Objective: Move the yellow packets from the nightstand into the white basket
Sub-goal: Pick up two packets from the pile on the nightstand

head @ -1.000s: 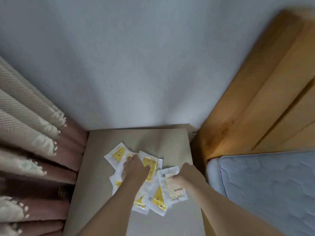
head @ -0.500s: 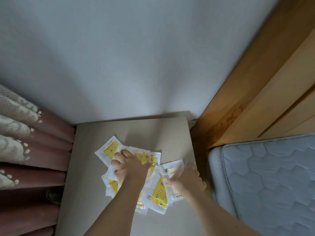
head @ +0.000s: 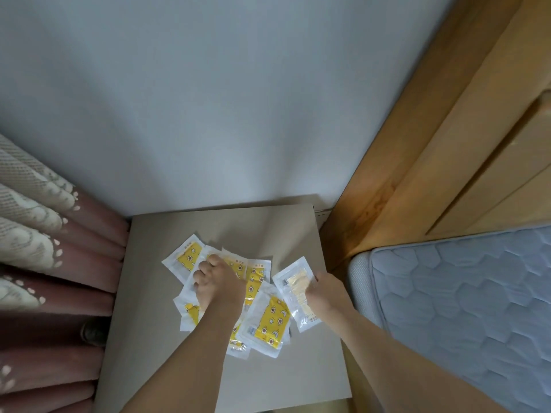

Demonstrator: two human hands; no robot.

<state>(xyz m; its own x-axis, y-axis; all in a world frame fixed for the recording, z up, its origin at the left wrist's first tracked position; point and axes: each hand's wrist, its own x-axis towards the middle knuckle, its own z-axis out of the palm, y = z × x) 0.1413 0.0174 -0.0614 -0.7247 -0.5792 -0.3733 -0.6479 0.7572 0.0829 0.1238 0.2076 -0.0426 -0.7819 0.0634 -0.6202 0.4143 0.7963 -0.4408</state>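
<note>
Two bare arms reach forward over the nightstand (head: 268,377), which is a flat tan top. The left hand (head: 219,281) sits on top of the pile of yellow packets (head: 226,296). Its fingers are curled in and pressed down on the pile, but I cannot tell if they pinch a packet or just rest there. Packets stick out on all sides of this hand. One with stars and moons (head: 271,321) lies just to its right, with its long side running from near the person to far away and a bit tilted. Another packet (head: 187,258) pokes out past the left hand on the far left. The right hand (head: 323,292) is closed on the right edge of a pale packet (head: 296,289), which shows its plain back. That packet lies just left of the right hand, and its long side also runs from near to far. The right hand looks the more ready to lift something, since it already holds a packet. The left hand is closer to most of the pile. No white basket shows, so I cannot tell which way the packets must go. Past the hands is bare tabletop, then the pale wall (head: 238,99). A curtain (head: 44,248) hangs far to the left, and a bed (head: 462,308) lies to the right.
</note>
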